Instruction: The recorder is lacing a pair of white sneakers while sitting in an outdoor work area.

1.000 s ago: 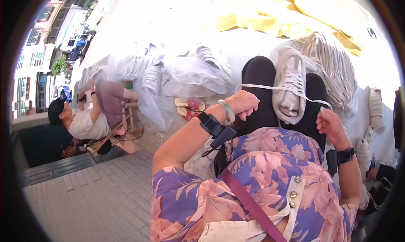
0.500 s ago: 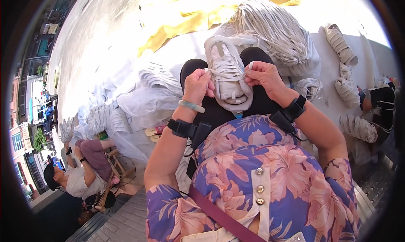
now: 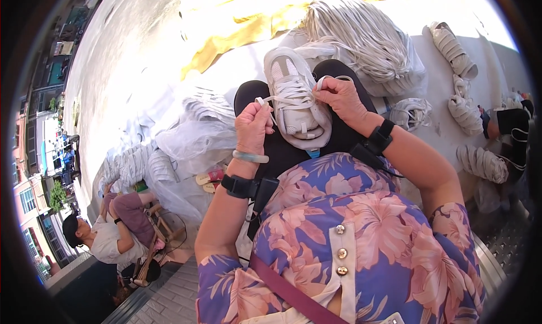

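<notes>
White sneaker rests sole-down on the person's black-clad lap, long axis running near to far, toe toward the far side, midway between both hands. Left hand, at the shoe's near left, pinches one end of the white shoelace; right hand, at its right, pinches the other end, so the lace spans the upper. Neither hand is clearly nearer. Beyond the shoe a large bundle of white laces lies in a clear plastic bag on the pale tabletop; smaller lace bundles lie far right, yellow cloth far left. No label is legible.
</notes>
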Demonstrator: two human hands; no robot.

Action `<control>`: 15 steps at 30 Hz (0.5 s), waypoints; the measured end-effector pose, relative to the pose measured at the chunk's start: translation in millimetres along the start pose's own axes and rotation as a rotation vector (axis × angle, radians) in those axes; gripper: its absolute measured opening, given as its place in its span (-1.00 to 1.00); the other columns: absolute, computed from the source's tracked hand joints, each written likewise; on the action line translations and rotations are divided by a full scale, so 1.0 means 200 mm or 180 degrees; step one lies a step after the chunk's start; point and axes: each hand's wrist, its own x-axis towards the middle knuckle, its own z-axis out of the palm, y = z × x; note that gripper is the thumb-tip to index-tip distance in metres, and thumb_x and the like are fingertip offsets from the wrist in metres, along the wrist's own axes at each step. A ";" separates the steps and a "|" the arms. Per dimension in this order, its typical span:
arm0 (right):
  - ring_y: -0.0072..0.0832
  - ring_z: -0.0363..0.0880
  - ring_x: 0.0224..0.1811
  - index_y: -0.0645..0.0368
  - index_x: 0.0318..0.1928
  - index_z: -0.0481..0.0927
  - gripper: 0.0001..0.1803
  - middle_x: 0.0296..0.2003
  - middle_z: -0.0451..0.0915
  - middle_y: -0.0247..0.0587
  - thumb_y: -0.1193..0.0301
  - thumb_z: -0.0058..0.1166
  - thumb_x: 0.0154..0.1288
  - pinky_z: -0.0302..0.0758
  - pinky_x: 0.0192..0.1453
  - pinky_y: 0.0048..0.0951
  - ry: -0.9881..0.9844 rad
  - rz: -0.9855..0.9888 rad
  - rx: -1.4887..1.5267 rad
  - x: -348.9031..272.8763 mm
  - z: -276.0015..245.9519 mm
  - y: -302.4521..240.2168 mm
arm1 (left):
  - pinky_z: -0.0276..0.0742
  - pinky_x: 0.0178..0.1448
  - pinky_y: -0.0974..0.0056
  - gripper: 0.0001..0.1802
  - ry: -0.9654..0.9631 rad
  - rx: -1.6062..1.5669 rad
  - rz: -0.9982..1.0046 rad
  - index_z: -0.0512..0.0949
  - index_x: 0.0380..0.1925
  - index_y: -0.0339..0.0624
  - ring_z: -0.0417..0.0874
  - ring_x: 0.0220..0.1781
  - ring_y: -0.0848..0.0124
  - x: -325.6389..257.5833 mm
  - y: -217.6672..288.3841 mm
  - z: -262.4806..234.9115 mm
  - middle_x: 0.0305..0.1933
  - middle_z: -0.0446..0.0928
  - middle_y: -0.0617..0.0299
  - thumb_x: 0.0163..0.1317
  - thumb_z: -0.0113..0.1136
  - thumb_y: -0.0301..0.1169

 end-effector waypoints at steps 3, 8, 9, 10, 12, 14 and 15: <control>-0.75 0.25 -0.52 0.24 -0.49 0.48 -0.88 -0.62 0.40 -0.48 0.49 0.12 0.12 0.27 -0.44 -0.64 0.0024 0.0036 -0.0187 -0.01 -0.01 -0.02 | 0.41 -0.52 0.54 -0.90 0.0010 -0.0081 -0.0101 0.49 -0.46 -0.15 0.40 -0.65 0.65 0.00 0.00 0.00 -0.60 0.44 0.37 0.20 0.13 -0.41; -0.75 0.25 -0.53 0.25 -0.48 0.49 -0.89 -0.63 0.38 -0.47 0.50 0.11 0.12 0.27 -0.44 -0.63 0.0009 0.0179 -0.0287 -0.06 -0.03 -0.08 | 0.50 -0.49 0.49 -0.92 -0.0074 -0.0120 -0.0303 0.45 -0.45 -0.13 0.48 -0.63 0.60 -0.02 0.03 0.00 -0.57 0.49 0.32 0.18 0.13 -0.43; -0.75 0.25 -0.53 0.25 -0.47 0.49 -0.90 -0.63 0.38 -0.47 0.50 0.11 0.12 0.27 -0.44 -0.64 0.0037 0.0236 -0.0202 -0.07 -0.03 -0.09 | 0.51 -0.49 0.48 -0.94 -0.0063 -0.0192 -0.0317 0.44 -0.44 -0.13 0.49 -0.63 0.59 -0.03 0.03 0.00 -0.57 0.49 0.31 0.18 0.12 -0.45; -0.75 0.25 -0.53 0.25 -0.47 0.49 -0.90 -0.63 0.38 -0.47 0.50 0.11 0.12 0.27 -0.44 -0.64 0.0035 0.0239 -0.0201 -0.07 -0.03 -0.08 | 0.52 -0.49 0.47 -0.95 -0.0052 -0.0265 -0.0332 0.44 -0.43 -0.13 0.49 -0.62 0.58 -0.03 0.02 0.00 -0.57 0.49 0.30 0.17 0.11 -0.46; -0.75 0.25 -0.53 0.25 -0.47 0.50 -0.91 -0.63 0.37 -0.48 0.50 0.10 0.12 0.27 -0.45 -0.64 -0.0043 0.0142 -0.0245 -0.07 -0.03 -0.08 | 0.52 -0.49 0.47 -0.94 -0.0103 -0.0249 -0.0337 0.43 -0.43 -0.13 0.50 -0.63 0.57 -0.03 0.01 -0.02 -0.57 0.49 0.29 0.16 0.11 -0.47; -0.75 0.25 -0.53 0.25 -0.47 0.50 -0.91 -0.64 0.38 -0.48 0.50 0.10 0.12 0.27 -0.45 -0.64 -0.0065 0.0147 -0.0259 -0.06 -0.03 -0.07 | 0.52 -0.49 0.46 -0.94 -0.0153 -0.0235 -0.0343 0.43 -0.44 -0.13 0.50 -0.63 0.56 -0.03 0.01 -0.03 -0.56 0.50 0.28 0.15 0.11 -0.47; -0.75 0.25 -0.54 0.25 -0.47 0.50 -0.91 -0.64 0.38 -0.48 0.50 0.10 0.12 0.27 -0.45 -0.64 -0.0081 0.0152 -0.0274 -0.06 -0.03 -0.07 | 0.53 -0.48 0.46 -0.94 -0.0177 -0.0186 -0.0345 0.43 -0.43 -0.13 0.51 -0.62 0.56 -0.03 0.00 -0.04 -0.56 0.50 0.28 0.15 0.12 -0.47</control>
